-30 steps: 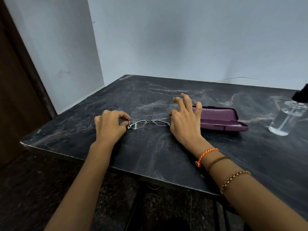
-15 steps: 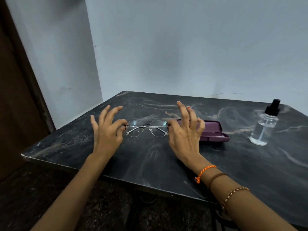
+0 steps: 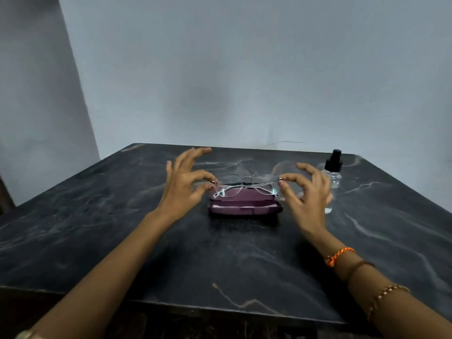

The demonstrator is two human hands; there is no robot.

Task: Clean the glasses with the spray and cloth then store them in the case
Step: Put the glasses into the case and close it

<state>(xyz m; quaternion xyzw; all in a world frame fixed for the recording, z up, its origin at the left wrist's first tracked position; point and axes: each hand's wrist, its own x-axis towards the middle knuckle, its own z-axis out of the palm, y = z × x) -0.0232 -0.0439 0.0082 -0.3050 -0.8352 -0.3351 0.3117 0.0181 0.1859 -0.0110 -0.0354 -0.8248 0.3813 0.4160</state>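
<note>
Spray bottle (image 3: 332, 176) lower body is hidden behind the right hand (image 3: 307, 194). Case (image 3: 244, 206) interior is partly screened by the glasses (image 3: 247, 185) held between both hands; whether they touch cannot be told.

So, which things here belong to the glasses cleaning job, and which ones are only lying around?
Belong to the job:
- glasses, pinched at both ends by the left hand and right hand
- open purple case, directly under the glasses
- spray bottle, standing behind the right hand

Only around:
- dark marble table
- bracelets on the right wrist

No cloth is visible.
</note>
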